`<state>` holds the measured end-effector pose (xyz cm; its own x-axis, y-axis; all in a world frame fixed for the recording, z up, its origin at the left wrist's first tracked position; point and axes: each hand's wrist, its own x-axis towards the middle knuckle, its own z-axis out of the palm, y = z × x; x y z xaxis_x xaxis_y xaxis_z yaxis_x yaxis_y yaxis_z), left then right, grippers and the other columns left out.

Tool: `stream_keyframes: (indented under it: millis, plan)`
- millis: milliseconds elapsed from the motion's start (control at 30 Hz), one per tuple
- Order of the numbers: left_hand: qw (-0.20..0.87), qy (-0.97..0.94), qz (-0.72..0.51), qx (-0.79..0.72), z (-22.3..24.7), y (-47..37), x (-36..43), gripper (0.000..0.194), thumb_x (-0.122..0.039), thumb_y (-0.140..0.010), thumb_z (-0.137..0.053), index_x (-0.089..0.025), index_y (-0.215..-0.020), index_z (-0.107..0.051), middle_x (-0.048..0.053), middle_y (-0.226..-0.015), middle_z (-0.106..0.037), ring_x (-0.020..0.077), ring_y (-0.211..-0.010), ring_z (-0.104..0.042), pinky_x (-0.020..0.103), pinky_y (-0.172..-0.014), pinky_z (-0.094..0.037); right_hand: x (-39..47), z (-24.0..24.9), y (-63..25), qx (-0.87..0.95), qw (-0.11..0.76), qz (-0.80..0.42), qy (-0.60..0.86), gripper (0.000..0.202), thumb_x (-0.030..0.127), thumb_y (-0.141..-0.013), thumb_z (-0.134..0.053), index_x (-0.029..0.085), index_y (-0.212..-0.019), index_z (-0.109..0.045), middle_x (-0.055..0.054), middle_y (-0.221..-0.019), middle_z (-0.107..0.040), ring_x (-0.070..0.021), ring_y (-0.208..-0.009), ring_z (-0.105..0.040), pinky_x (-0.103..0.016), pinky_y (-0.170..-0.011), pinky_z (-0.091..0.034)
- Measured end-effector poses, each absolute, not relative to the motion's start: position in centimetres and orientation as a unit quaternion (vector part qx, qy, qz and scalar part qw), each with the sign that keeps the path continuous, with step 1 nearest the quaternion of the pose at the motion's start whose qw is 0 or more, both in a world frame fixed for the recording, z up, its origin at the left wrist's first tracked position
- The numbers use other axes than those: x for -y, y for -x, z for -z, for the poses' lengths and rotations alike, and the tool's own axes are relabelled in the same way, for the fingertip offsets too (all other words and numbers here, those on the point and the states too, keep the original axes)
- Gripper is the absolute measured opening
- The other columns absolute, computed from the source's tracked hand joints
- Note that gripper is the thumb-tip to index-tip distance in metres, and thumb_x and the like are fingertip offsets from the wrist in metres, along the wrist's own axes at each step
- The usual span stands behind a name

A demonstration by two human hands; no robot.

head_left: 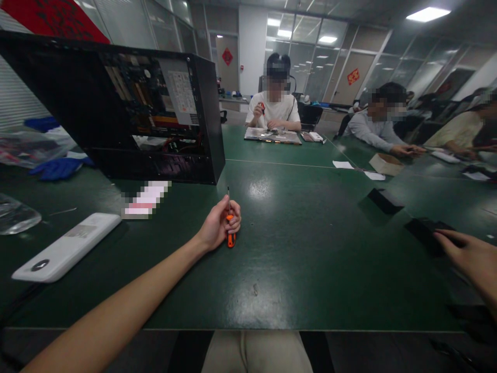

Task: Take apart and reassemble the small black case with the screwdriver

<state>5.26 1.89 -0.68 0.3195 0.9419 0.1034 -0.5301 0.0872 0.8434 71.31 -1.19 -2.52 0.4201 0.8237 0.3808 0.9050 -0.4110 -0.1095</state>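
My left hand (219,224) rests over the green table with its fingers wrapped round a screwdriver (231,239). The orange and black handle is in the palm, and the thin metal shaft points up and away from me. At the far right, my right hand (471,256) has its thumb and fingers closed on the edge of a dark, flat-sided black part (425,233), which is blurred. Just beyond it lies a second black block (385,201). An opened black computer case (209,119) stands at the left, with boards and a power supply showing inside.
On the left are a long white power strip (70,246), a blurred-out card (147,199), blue gloves (58,168) and clear plastic bags (17,215). A person (274,103) works across the table; others sit at the right near an open cardboard box (386,164).
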Motion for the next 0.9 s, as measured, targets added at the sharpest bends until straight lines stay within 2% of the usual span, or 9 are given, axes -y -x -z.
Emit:
stream_keyframes:
  millis: [67, 200, 267, 400, 567, 633, 767, 833, 900]
  plan:
    - [0.694, -0.421, -0.53, -0.244, 0.7, -5.3, -1.9, 0.05, -0.062, -0.091, -0.07, -0.015, -0.076, -0.06, -0.007, -0.053, -0.04, 0.005, -0.041, -0.029, 0.016, -0.043, -0.03, 0.8, 2.6, -71.9, 0.524, 0.126, 0.126, 0.833, 0.07, 0.073, -0.081, -0.038, 0.024, -0.114, -0.077, -0.016, -0.098, -0.079, -0.0414, -0.086, -0.073, -0.049, -0.074, -0.055]
    - [0.695, -0.422, -0.529, -0.244, 0.6, -5.3, -1.9, 0.05, -0.061, -0.091, -0.07, -0.015, -0.076, -0.06, -0.006, -0.053, -0.04, 0.0049, -0.041, -0.029, 0.016, -0.043, -0.03, -0.5, 2.7, -73.3, 0.573, 0.094, 0.117, 0.806, 0.066, 0.07, -0.086, -0.038, 0.026, -0.12, -0.074, -0.017, -0.12, -0.077, -0.0435, -0.096, -0.073, -0.052, -0.078, -0.056]
    - [0.694, -0.421, -0.53, -0.245, 0.6, -5.3, -1.9, 0.05, -0.061, -0.091, -0.07, -0.015, -0.076, -0.06, -0.006, -0.053, -0.041, 0.0049, -0.041, -0.028, 0.016, -0.043, -0.03, -0.9, 3.1, -73.6, 0.589, 0.095, 0.121, 0.793, 0.065, 0.068, -0.088, -0.038, 0.026, -0.123, -0.074, -0.017, -0.122, -0.076, -0.044, -0.098, -0.073, -0.054, -0.081, -0.057]
    - [0.692, -0.422, -0.532, -0.245, 0.6, -5.3, -1.9, 0.049, -0.06, -0.092, -0.07, -0.015, -0.077, -0.061, -0.006, -0.053, -0.041, 0.0052, -0.041, -0.029, 0.016, -0.043, -0.03, -0.6, 4.2, -73.4, 0.604, 0.109, 0.14, 0.777, 0.066, 0.061, -0.094, -0.034, 0.023, -0.134, -0.069, -0.015, -0.137, -0.07, -0.0425, -0.111, -0.071, -0.053, -0.095, -0.056]
    - [0.693, -0.425, -0.53, -0.239, 0.7, -5.3, -1.9, 0.049, -0.061, -0.092, -0.069, -0.015, -0.077, -0.061, -0.006, -0.053, -0.041, 0.0052, -0.041, -0.029, 0.016, -0.043, -0.031, 0.1, 4.9, -73.2, 0.639, 0.123, 0.126, 0.749, 0.07, 0.054, -0.096, -0.031, 0.014, -0.147, -0.057, -0.016, -0.156, -0.055, -0.0375, -0.135, -0.06, -0.048, -0.112, -0.05]
    - [0.693, -0.427, -0.529, -0.238, 0.8, -5.4, -1.8, 0.049, -0.061, -0.092, -0.069, -0.015, -0.077, -0.061, -0.006, -0.053, -0.041, 0.0051, -0.041, -0.029, 0.016, -0.043, -0.031, 0.2, 4.7, -73.2, 0.653, 0.124, 0.113, 0.739, 0.068, 0.052, -0.096, -0.033, 0.014, -0.147, -0.057, -0.017, -0.156, -0.055, -0.0361, -0.138, -0.057, -0.045, -0.116, -0.047]
    - [0.692, -0.428, -0.53, -0.238, 0.8, -5.4, -1.7, 0.049, -0.061, -0.092, -0.069, -0.015, -0.077, -0.061, -0.006, -0.054, -0.041, 0.005, -0.041, -0.029, 0.016, -0.043, -0.031, 0.3, 3.9, -72.5, 0.661, 0.134, 0.093, 0.733, 0.057, 0.049, -0.095, -0.042, 0.021, -0.141, -0.06, -0.016, -0.152, -0.059, -0.0347, -0.138, -0.058, -0.043, -0.119, -0.043]
    - [0.693, -0.427, -0.531, -0.235, 0.7, -5.4, -1.7, 0.049, -0.061, -0.092, -0.069, -0.015, -0.077, -0.061, -0.007, -0.053, -0.041, 0.0051, -0.041, -0.029, 0.016, -0.043, -0.03, 0.5, 3.5, -71.8, 0.653, 0.143, 0.089, 0.738, 0.055, 0.049, -0.093, -0.044, 0.021, -0.138, -0.062, -0.016, -0.151, -0.06, -0.0355, -0.14, -0.056, -0.044, -0.12, -0.041]
    - [0.694, -0.425, -0.533, -0.231, 0.7, -5.4, -1.7, 0.049, -0.061, -0.092, -0.069, -0.015, -0.077, -0.06, -0.007, -0.053, -0.041, 0.0051, -0.041, -0.028, 0.016, -0.043, -0.03, 0.7, 2.9, -71.1, 0.629, 0.159, 0.09, 0.756, 0.058, 0.051, -0.093, -0.042, 0.019, -0.136, -0.064, -0.018, -0.144, -0.064, -0.0387, -0.134, -0.061, -0.048, -0.117, -0.044]
